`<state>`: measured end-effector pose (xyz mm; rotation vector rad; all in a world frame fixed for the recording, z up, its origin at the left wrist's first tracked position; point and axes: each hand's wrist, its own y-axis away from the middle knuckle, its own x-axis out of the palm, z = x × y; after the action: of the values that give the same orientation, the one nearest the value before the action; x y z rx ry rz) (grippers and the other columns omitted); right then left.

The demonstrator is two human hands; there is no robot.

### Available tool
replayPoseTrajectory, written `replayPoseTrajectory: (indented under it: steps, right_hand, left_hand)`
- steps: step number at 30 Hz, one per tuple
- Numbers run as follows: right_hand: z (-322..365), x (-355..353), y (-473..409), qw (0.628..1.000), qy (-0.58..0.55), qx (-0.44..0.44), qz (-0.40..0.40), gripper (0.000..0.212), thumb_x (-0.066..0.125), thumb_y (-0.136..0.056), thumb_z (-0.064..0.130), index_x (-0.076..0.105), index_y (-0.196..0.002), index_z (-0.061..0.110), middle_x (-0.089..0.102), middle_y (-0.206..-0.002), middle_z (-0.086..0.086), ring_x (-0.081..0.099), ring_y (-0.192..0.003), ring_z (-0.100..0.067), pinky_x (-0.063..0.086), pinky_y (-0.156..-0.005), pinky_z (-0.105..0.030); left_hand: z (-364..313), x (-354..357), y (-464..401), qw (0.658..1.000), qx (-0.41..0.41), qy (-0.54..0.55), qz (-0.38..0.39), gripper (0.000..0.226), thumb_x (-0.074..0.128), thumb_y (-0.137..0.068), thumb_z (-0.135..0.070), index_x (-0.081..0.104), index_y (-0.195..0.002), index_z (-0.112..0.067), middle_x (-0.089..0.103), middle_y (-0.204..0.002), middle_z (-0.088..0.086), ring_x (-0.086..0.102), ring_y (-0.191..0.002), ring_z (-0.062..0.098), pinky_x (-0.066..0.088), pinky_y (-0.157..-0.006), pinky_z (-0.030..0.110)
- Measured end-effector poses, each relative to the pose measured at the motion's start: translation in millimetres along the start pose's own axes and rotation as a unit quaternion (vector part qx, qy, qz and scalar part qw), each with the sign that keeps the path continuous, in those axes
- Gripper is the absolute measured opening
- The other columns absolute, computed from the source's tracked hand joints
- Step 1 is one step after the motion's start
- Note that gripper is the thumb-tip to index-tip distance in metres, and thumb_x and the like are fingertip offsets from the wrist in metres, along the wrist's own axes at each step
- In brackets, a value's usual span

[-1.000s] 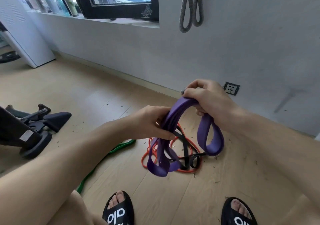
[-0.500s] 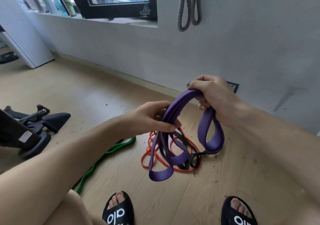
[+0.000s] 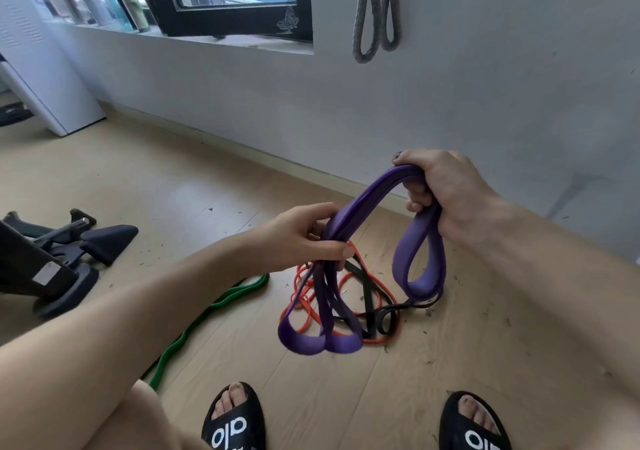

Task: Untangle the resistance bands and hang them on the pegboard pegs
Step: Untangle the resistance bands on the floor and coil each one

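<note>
Holding 1 purple band [image 3: 349,221]: left hand [image 3: 304,238] & right hand [image 3: 446,190] both clamped round it; 1 red [image 3: 384,290], 1 black [image 3: 367,314], 1 green band [image 3: 207,314] on floor.

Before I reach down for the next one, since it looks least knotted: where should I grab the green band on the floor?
Take the green band at its far rounded end near the orange band, from above. That loop end lies flat and apart from the orange and black band pile; its near end runs behind the leg.
</note>
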<state>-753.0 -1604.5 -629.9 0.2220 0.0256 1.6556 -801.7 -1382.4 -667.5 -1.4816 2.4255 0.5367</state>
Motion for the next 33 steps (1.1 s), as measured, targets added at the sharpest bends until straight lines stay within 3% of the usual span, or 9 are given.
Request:
replayPoseTrajectory:
  steps: [6,12,17,24,28,33]
  right_hand:
    - [0,-5,-2,1.000,-0.005,0.009,-0.027,0.021,0.064,-0.088,0.014,0.059,-0.068,0.017,0.034,-0.051,0.002,0.029,-0.041,-0.013,0.032,-0.042,-0.022]
    - [-2,-6,-2,1.000,-0.006,0.008,-0.027,0.018,0.064,-0.088,0.014,0.059,-0.071,0.016,0.035,-0.050,0.003,0.030,-0.041,-0.012,0.032,-0.042,-0.023]
    - [0,-7,-2,0.999,-0.021,0.014,-0.041,0.017,0.062,-0.087,0.014,0.058,-0.071,0.017,0.034,-0.052,0.002,0.028,-0.042,-0.012,0.031,-0.041,-0.022]
    - [-1,-9,-1,0.998,-0.022,0.009,-0.051,0.016,0.065,-0.086,0.013,0.058,-0.072,0.016,0.035,-0.049,0.003,0.029,-0.040,-0.012,0.030,-0.041,-0.022]
    - [3,-14,-2,0.998,-0.039,0.014,-0.053,0.021,0.064,-0.087,0.015,0.058,-0.067,0.018,0.035,-0.049,0.004,0.030,-0.040,-0.012,0.032,-0.041,-0.022]
    - [5,-15,-2,0.997,-0.067,0.010,-0.038,0.021,0.064,-0.086,0.016,0.058,-0.066,0.020,0.032,-0.051,0.003,0.028,-0.041,-0.012,0.031,-0.041,-0.023]
  left_hand:
    - [1,-1,1,1.000,0.014,-0.013,-0.019,0.039,0.079,-0.082,-0.033,0.066,-0.112,-0.011,0.074,-0.101,0.017,0.074,-0.095,0.035,0.057,-0.093,0.056]
    - [1,1,3,0.999,-0.006,-0.022,0.037,0.043,0.079,-0.086,-0.008,0.059,-0.123,-0.009,0.073,-0.109,0.014,0.073,-0.102,0.033,0.059,-0.092,0.053]
    - [-4,2,4,0.999,0.023,-0.036,0.006,0.034,0.076,-0.091,-0.027,0.060,-0.118,-0.013,0.073,-0.102,0.015,0.074,-0.093,0.034,0.060,-0.087,0.054]
    - [0,1,2,0.999,-0.006,-0.025,0.041,0.045,0.078,-0.086,-0.004,0.055,-0.123,-0.011,0.071,-0.111,0.015,0.071,-0.102,0.034,0.059,-0.090,0.053]
    - [3,-1,3,0.999,-0.006,0.001,0.042,0.054,0.082,-0.076,-0.019,0.059,-0.124,-0.008,0.069,-0.113,0.019,0.068,-0.107,0.041,0.054,-0.098,0.057]
    - [6,0,1,0.998,-0.001,0.003,0.056,0.041,0.079,-0.085,-0.017,0.061,-0.122,-0.015,0.073,-0.108,0.012,0.070,-0.102,0.035,0.054,-0.097,0.058]
